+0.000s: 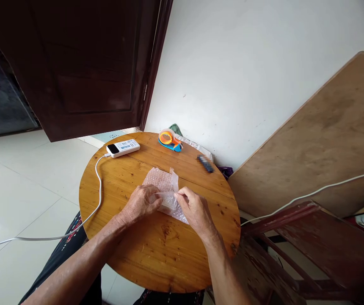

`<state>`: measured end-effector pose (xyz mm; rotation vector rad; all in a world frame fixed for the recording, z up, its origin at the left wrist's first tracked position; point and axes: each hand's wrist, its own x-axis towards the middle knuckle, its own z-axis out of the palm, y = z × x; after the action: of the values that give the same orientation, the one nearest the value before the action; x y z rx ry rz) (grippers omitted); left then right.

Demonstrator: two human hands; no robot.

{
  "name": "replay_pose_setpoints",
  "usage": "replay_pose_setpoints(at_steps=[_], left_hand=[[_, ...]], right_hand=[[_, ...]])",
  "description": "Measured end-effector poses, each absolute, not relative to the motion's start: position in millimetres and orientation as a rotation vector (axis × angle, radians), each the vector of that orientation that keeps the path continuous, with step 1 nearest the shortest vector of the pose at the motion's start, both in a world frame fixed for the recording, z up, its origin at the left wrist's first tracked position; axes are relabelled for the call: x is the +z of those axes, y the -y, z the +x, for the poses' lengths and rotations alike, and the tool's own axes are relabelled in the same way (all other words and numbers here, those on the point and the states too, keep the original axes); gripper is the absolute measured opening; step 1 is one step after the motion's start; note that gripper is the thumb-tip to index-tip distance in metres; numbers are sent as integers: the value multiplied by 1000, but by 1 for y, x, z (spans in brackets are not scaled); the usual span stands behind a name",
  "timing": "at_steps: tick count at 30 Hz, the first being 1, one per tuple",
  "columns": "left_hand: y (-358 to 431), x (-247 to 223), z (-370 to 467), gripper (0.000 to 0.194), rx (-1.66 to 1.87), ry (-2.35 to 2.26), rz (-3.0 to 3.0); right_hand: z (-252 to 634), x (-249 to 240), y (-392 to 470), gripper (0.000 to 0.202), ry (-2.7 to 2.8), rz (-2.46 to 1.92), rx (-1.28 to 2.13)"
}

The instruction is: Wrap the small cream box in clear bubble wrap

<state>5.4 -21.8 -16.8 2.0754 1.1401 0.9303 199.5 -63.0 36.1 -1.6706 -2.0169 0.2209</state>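
Note:
A bubble wrap packet lies near the middle of the round wooden table. My left hand rests on its left side, fingers bent over the wrap and partly hidden. My right hand pinches the end of a clear tape strip between thumb and forefinger, at the packet's right side. The strip stretches across between both hands. Another piece of tape sticks up at the packet's upper right edge.
A white power bank with a cable sits at the table's back left. An orange and blue tape dispenser and a blurred dark object are at the back. A wooden chair stands right.

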Motion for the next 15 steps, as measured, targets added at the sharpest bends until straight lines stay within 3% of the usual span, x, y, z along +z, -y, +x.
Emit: replay_pose_setpoints(at_steps=[6,15], left_hand=[[23,-19,12,23,953,-1113,2031],[27,-13,16,17,890,-1168,1878]], right_hand=[[199,36,53,23,2051,-1633,214],[195,33,45,22,2129,-1712,353]])
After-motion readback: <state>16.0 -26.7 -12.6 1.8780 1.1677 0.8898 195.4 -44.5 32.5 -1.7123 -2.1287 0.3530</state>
